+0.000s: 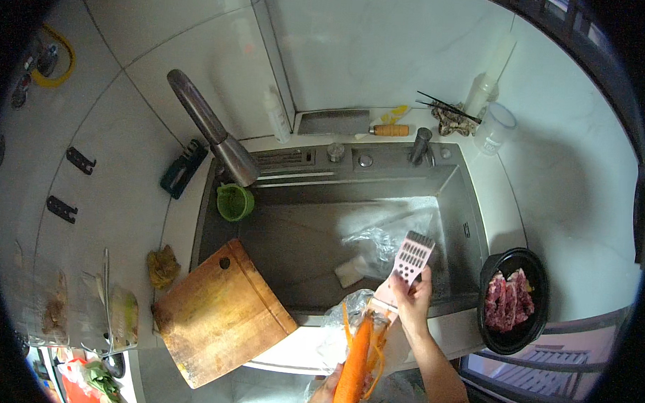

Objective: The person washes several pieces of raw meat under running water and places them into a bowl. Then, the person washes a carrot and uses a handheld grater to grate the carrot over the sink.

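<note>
A carrot (356, 362) lies in the grip of my left hand (324, 392), near the bottom of the view. My right hand (414, 300) is closed around a pink peeler-grater (412, 260) with slots and round holes. Its blade end meets the upper tip of the carrot. Orange strips of peel (376, 363) hang beside the carrot and near the blade. Behind and below the carrot spreads a clear plastic bag (335, 330), partly hidden by it.
A dark sink (294, 254) holds a green cup (235, 202) and clear plastic film (390, 236). The wooden cutting board (225, 315) overlaps its left front edge. Raw meat (508, 301) sits in a black bowl (541, 310) at right. A tall faucet (213, 126) rises at left.
</note>
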`<state>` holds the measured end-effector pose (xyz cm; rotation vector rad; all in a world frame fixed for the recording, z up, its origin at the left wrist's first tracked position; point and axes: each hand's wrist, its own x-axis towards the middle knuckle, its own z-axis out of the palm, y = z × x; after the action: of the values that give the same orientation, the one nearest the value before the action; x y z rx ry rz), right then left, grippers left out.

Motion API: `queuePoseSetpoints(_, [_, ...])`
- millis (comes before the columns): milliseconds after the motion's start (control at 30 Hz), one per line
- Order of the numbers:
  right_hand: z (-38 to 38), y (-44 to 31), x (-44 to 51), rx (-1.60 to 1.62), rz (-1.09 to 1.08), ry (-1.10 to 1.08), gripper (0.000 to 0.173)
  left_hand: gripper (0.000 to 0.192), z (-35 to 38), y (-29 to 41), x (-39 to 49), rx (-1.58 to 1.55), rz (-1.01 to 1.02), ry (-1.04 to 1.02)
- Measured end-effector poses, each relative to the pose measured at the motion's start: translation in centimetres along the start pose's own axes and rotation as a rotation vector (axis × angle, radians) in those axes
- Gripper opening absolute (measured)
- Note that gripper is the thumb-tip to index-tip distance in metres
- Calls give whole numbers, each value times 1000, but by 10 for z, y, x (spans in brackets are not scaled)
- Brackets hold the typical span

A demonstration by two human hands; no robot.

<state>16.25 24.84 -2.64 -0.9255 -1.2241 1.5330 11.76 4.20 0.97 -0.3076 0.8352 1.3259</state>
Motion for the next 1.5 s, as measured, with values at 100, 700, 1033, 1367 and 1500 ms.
queuePoseSetpoints(100, [-8,9,20,-61,-95,125,43,50,8,8,0,28,120,132])
queuePoseSetpoints(700, [12,-10,-32,54,29,5,33,52,-49,-38,24,-60,-2,85])
queuePoseSetpoints(1033, [4,-21,-29,38,-2,-47,35,48,-21,-9,11,-295,-7,179])
queuePoseSetpoints(1367, [17,-33,-84,101,135,-210,47,50,-39,-34,25,165,467,-11])
queuePoseSetpoints(1500, [3,-14,-15,51,-85,84,39,52,-36,-32,13,-45,26,44])
